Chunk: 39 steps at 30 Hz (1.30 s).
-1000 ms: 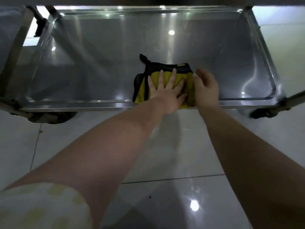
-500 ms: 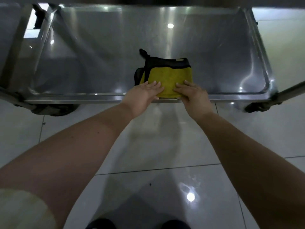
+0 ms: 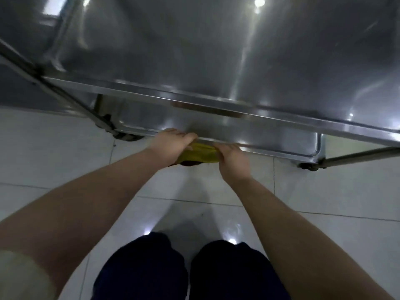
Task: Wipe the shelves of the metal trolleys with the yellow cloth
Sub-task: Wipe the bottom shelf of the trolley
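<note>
The cloth (image 3: 200,154) has come off the lower shelf (image 3: 281,135), where it lay flat and folded, and now hangs bunched over that shelf's near rim between both hands. The left hand (image 3: 171,146), earlier pressed flat on it, grips its 9 o'clock end; the right hand (image 3: 231,159) grips the 3 o'clock end

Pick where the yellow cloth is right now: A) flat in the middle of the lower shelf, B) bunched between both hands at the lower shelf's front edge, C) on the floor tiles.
B: the yellow cloth is gripped between the left hand and right hand at the lower shelf rim.
</note>
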Tool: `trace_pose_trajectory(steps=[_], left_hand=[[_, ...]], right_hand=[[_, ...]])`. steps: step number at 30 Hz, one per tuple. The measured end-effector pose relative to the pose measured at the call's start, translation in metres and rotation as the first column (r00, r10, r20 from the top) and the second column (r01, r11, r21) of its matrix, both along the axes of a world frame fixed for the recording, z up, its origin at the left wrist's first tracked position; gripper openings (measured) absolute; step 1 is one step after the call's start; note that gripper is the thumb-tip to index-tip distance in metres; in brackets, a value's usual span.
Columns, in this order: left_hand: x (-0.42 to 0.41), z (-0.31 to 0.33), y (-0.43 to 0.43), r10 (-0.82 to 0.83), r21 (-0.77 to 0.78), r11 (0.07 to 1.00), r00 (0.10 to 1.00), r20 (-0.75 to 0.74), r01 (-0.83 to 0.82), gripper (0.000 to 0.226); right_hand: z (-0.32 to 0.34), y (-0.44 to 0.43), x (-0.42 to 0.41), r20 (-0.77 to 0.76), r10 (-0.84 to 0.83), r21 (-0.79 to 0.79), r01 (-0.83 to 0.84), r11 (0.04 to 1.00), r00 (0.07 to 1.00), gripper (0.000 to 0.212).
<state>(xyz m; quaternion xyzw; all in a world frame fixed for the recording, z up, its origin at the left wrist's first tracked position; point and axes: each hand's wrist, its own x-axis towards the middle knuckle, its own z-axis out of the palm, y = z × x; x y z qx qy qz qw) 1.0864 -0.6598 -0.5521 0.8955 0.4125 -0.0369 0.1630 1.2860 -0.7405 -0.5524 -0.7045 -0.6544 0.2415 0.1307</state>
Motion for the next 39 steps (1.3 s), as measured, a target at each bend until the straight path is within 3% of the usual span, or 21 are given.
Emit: trace_pose_trajectory(steps=[4, 10, 14, 18, 21, 25, 29, 32, 39], left_hand=[[-0.055, 0.095, -0.031, 0.145, -0.031, 0.989, 0.987, 0.064, -0.143, 0.023], [-0.109, 0.270, -0.066, 0.171, 0.084, 0.980, 0.981, 0.096, -0.179, 0.018], [-0.147, 0.437, -0.071, 0.227, 0.222, 0.943, 0.967, 0.113, -0.247, 0.018], [-0.170, 0.606, -0.073, 0.239, 0.414, 0.857, 0.948, 0.211, -0.308, 0.034], [-0.188, 0.712, -0.074, 0.268, 0.536, 0.745, 0.915, 0.302, -0.396, 0.019], [-0.220, 0.817, -0.079, 0.362, 0.653, 0.591, 0.879, 0.309, -0.473, 0.020], [-0.262, 0.897, -0.094, 0.505, 0.693, 0.441, 0.796, 0.333, -0.570, 0.023], [-0.302, 0.947, -0.116, 0.550, 0.721, 0.379, 0.768, 0.328, -0.580, 0.022], [-0.413, 1.028, -0.163, 0.622, 0.790, 0.232, 0.711, 0.329, -0.568, 0.024]], right_hand=[[0.094, -0.009, -0.038, -0.061, 0.153, -0.104, -0.159, 0.982, 0.986, 0.036], [0.268, -0.012, -0.081, -0.073, 0.283, 0.051, -0.280, 0.959, 0.956, 0.026], [0.430, 0.004, -0.111, -0.092, 0.421, 0.140, -0.406, 0.903, 0.903, 0.023], [0.589, 0.028, -0.134, -0.066, 0.459, 0.240, -0.432, 0.869, 0.886, 0.021], [0.702, 0.051, -0.151, -0.010, 0.528, 0.374, -0.487, 0.789, 0.849, 0.018], [0.827, 0.074, -0.188, 0.102, 0.610, 0.515, -0.566, 0.644, 0.786, 0.016], [0.914, 0.076, -0.244, 0.201, 0.664, 0.573, -0.636, 0.517, 0.720, 0.014], [0.959, 0.069, -0.292, 0.216, 0.698, 0.618, -0.649, 0.443, 0.683, 0.014], [1.028, 0.041, -0.419, 0.152, 0.764, 0.707, -0.609, 0.359, 0.627, 0.011]])
